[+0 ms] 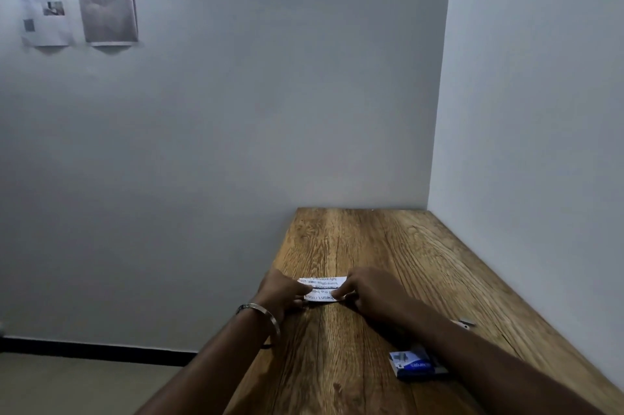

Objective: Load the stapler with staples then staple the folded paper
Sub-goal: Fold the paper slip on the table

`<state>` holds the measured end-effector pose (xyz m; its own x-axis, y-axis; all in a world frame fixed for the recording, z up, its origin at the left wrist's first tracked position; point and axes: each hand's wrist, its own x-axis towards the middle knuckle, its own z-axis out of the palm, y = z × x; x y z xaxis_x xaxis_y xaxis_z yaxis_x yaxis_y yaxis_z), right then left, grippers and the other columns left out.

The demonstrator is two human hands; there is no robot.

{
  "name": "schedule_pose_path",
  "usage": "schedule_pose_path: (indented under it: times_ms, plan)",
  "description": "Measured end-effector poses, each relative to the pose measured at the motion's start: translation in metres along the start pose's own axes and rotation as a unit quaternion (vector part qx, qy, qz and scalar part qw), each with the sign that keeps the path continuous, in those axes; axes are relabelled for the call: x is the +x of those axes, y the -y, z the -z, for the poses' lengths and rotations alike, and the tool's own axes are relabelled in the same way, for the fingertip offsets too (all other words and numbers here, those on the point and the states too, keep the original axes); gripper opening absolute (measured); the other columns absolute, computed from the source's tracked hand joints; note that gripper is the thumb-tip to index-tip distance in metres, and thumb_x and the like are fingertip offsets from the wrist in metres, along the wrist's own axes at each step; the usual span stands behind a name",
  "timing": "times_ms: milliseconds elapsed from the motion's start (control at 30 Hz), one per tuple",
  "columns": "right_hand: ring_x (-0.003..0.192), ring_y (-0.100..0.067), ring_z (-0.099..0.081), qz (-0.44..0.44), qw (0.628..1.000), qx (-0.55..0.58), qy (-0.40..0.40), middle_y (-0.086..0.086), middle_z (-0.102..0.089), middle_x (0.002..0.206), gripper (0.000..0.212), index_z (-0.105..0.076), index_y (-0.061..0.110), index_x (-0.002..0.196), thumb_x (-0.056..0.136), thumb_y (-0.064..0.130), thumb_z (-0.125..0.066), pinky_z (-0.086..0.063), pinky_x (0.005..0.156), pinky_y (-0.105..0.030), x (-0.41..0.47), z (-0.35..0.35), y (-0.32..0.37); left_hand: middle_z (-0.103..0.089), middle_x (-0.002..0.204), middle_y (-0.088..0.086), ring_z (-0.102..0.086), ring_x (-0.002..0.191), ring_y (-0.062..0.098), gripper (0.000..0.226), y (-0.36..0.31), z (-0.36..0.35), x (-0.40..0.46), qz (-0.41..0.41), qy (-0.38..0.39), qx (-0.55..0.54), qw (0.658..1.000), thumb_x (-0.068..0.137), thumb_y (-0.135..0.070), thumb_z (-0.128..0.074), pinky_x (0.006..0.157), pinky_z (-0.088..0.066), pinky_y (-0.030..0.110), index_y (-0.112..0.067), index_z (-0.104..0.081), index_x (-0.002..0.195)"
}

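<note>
- White folded paper (322,289) lies flat on the wooden counter (371,245), between both hands.
- Left hand (282,291) pinches its left end; right hand (369,291) pinches its right end.
- Blue staple box (412,364) sits nearer the person, under the right forearm.
- Small metal piece (465,323) lies right of that grip; stapler or not, I cannot tell.

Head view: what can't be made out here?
- Stapler: only a small grey part shows past the right forearm; it may be the stapler, too small to tell.
- Staple box: label blurred, far side under the forearm.
- Folded paper: ends covered by the left hand and right hand; print unreadable.
</note>
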<state>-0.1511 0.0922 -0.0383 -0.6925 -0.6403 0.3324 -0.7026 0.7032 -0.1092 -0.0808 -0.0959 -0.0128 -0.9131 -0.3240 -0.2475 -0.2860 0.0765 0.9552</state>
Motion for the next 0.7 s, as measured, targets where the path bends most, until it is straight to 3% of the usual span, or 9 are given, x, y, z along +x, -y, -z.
schedule_pose_path:
  times_ms: [100, 167, 233, 300, 400, 533, 700]
  plan:
    - [0.081, 0.002, -0.053, -0.002, 1.000, 0.016, 0.000, 0.006, -0.071, 0.113, 0.028, -0.071, 0.033, 0.119, 0.091, 0.032, -0.068, -0.028, 0.059, -0.013, -0.002, 0.002, 0.000, -0.069, 0.102, 0.028, -0.070, 0.068, 0.024, 0.052, -0.005, 0.000, -0.008, 0.024, 0.022, -0.054, 0.998, 0.085, 0.008, -0.068, 0.043, -0.052, 0.022, 0.016, -0.044, 0.130]
    - [0.089, -0.002, -0.062, -0.005, 1.000, 0.019, 0.001, 0.006, -0.071, 0.116, 0.028, -0.071, 0.033, 0.118, 0.091, 0.031, -0.068, -0.035, 0.065, -0.015, -0.004, 0.003, 0.001, -0.070, 0.097, 0.025, -0.066, 0.063, 0.021, 0.047, -0.006, -0.001, -0.011, 0.037, 0.052, -0.072, 0.995, 0.086, 0.004, -0.069, 0.044, -0.051, 0.021, 0.015, -0.050, 0.127]
    - [0.093, -0.006, -0.066, -0.009, 1.000, 0.020, -0.002, 0.006, -0.072, 0.116, 0.028, -0.071, 0.034, 0.118, 0.090, 0.032, -0.068, -0.038, 0.068, -0.018, -0.005, 0.005, 0.002, -0.072, 0.100, 0.024, -0.070, 0.074, 0.025, 0.034, -0.004, -0.003, -0.011, 0.036, 0.062, -0.063, 0.995, 0.086, -0.002, -0.071, 0.057, -0.058, 0.028, 0.011, -0.060, 0.116]
    - [0.091, -0.004, -0.066, -0.012, 1.000, 0.020, -0.005, 0.007, -0.072, 0.114, 0.027, -0.071, 0.034, 0.117, 0.090, 0.033, -0.068, -0.038, 0.068, -0.018, -0.006, 0.005, 0.002, -0.073, 0.090, 0.020, -0.071, 0.077, 0.026, 0.026, -0.001, -0.006, -0.010, 0.012, 0.051, -0.020, 0.998, 0.086, -0.007, -0.073, 0.069, -0.059, 0.032, 0.008, -0.066, 0.105]
    - [0.088, -0.001, -0.066, -0.013, 1.000, 0.023, -0.003, 0.009, -0.073, 0.110, 0.027, -0.072, 0.034, 0.117, 0.090, 0.034, -0.069, -0.039, 0.067, -0.017, -0.008, 0.006, 0.002, -0.070, 0.076, 0.014, -0.064, 0.056, 0.017, 0.022, 0.003, -0.010, -0.011, -0.034, 0.050, 0.024, 0.998, 0.087, -0.010, -0.073, 0.051, -0.051, 0.023, 0.007, -0.070, 0.100]
    - [0.087, -0.002, -0.066, -0.014, 1.000, 0.015, -0.002, 0.010, -0.072, 0.110, 0.028, -0.071, 0.036, 0.119, 0.091, 0.034, -0.068, -0.047, 0.069, -0.021, -0.010, 0.007, 0.003, -0.073, 0.076, 0.008, -0.069, 0.052, 0.011, 0.005, 0.005, -0.017, -0.014, -0.065, 0.053, 0.022, 0.996, 0.087, -0.003, -0.071, 0.048, -0.054, 0.020, -0.005, -0.067, 0.087]
    - [0.091, -0.004, -0.065, -0.004, 1.000, 0.024, 0.004, 0.008, -0.071, 0.114, 0.027, -0.071, 0.034, 0.119, 0.092, 0.033, -0.066, -0.048, 0.073, -0.022, -0.012, 0.009, 0.003, -0.072, 0.097, 0.015, -0.066, 0.056, 0.012, 0.022, 0.011, -0.017, -0.009, -0.054, 0.033, 0.010, 0.998, 0.088, 0.000, -0.067, 0.052, -0.054, 0.021, 0.001, -0.063, 0.110]
